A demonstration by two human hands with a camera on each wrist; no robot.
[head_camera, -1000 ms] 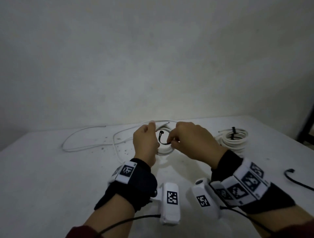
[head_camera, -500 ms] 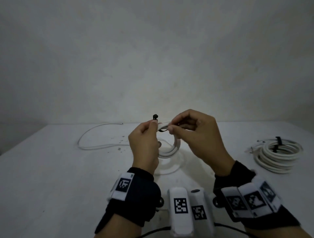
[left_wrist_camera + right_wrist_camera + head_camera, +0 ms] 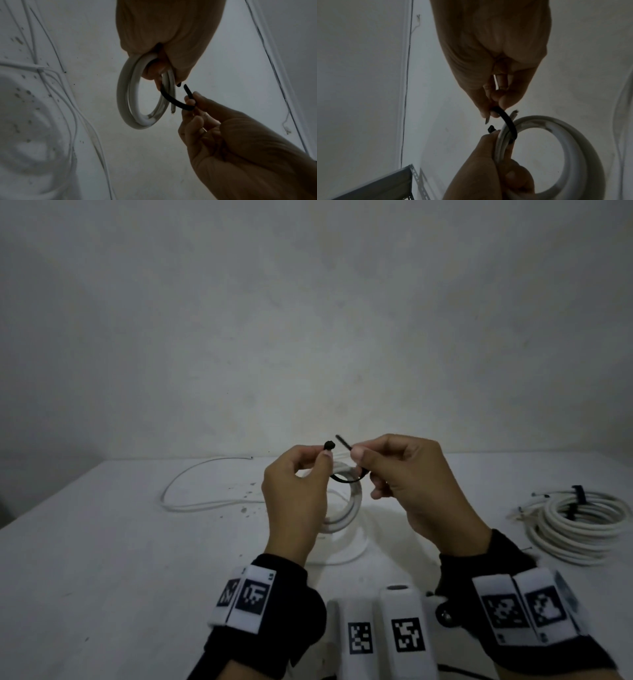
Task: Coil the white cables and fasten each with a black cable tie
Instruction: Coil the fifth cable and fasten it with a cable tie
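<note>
A small coil of white cable (image 3: pixel 349 505) hangs above the table, gripped by my left hand (image 3: pixel 323 455). That hand also pinches the head end of a black cable tie (image 3: pixel 346 480), whose head (image 3: pixel 329 445) sticks up above the fingers. The tie loops under the coil's strands. My right hand (image 3: pixel 356 455) pinches the tie's tail, whose tip (image 3: pixel 342 441) points up close beside the head. In the left wrist view the coil (image 3: pixel 142 97) hangs from my fingers with the tie (image 3: pixel 173 100) curved across it. The right wrist view shows the tie (image 3: pixel 510 121) over the coil (image 3: pixel 565 125).
A larger coiled white cable (image 3: pixel 579 525) with black ties lies at the right on the white table (image 3: pixel 102 559). A loose white cable (image 3: pixel 191 503) curves across the far left. A wall stands behind. A perforated metal angle (image 3: pixel 385 182) shows in the right wrist view.
Both hands have lifted the coil up off the table. The right hand has brought the tie's tail up beside the head that the left hand holds.
</note>
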